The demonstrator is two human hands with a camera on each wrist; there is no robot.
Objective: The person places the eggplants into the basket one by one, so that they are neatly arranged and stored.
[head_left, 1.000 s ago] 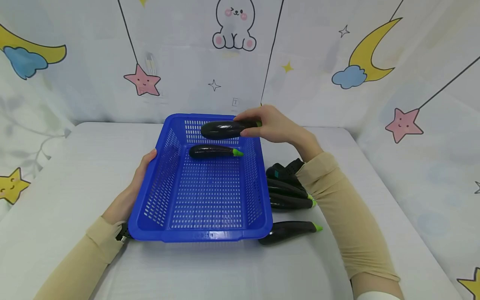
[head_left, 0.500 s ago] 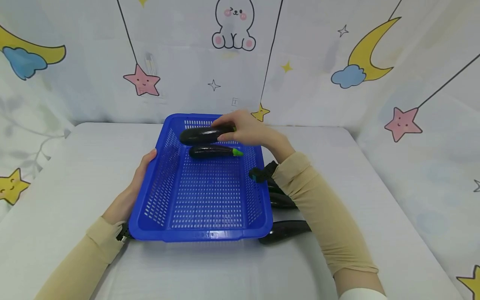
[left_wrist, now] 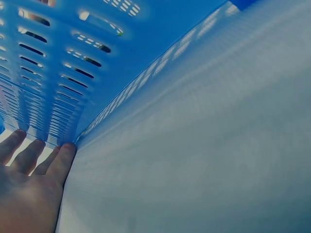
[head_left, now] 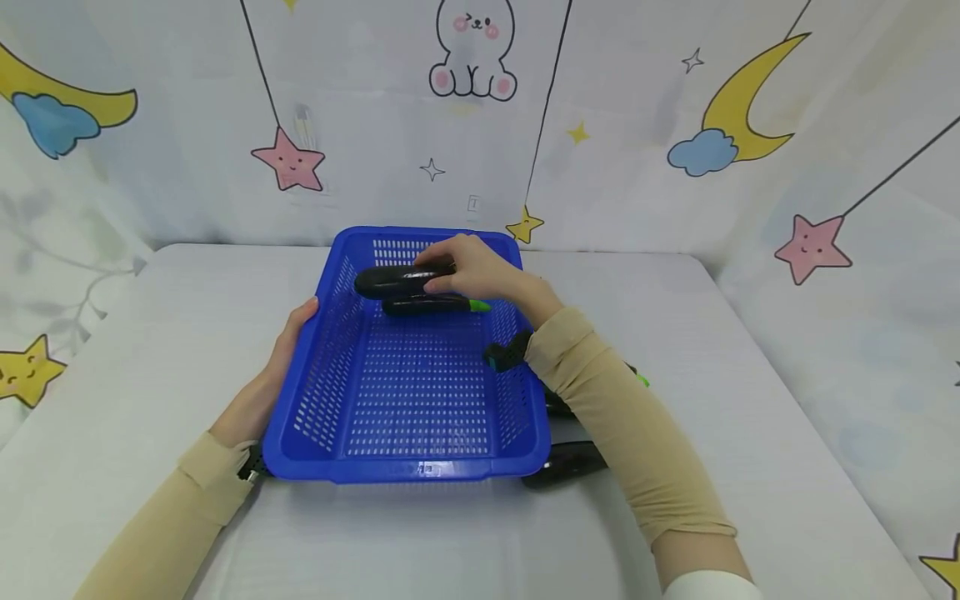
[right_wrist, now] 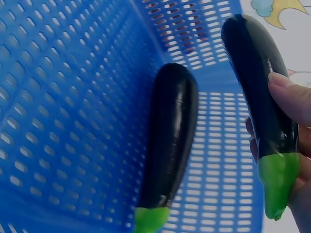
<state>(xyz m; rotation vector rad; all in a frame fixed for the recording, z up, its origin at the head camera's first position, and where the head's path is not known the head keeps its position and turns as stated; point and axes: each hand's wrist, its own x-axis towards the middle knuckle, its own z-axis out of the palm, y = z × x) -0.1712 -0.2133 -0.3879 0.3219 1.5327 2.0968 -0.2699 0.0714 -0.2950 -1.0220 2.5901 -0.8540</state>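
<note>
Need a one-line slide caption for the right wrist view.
Right hand holding one green-capped eggplant, with a second eggplant lying in the blue basket.

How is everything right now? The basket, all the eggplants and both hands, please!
Basket: open on top, one eggplant lying inside
Held eggplant: whole, gripped near its green end
Inside eggplant: whole, lying near the basket's far end
Outside eggplants: lying right of the basket, partly hidden
Left hand: touching the basket's left side
Right hand: holding an eggplant
</note>
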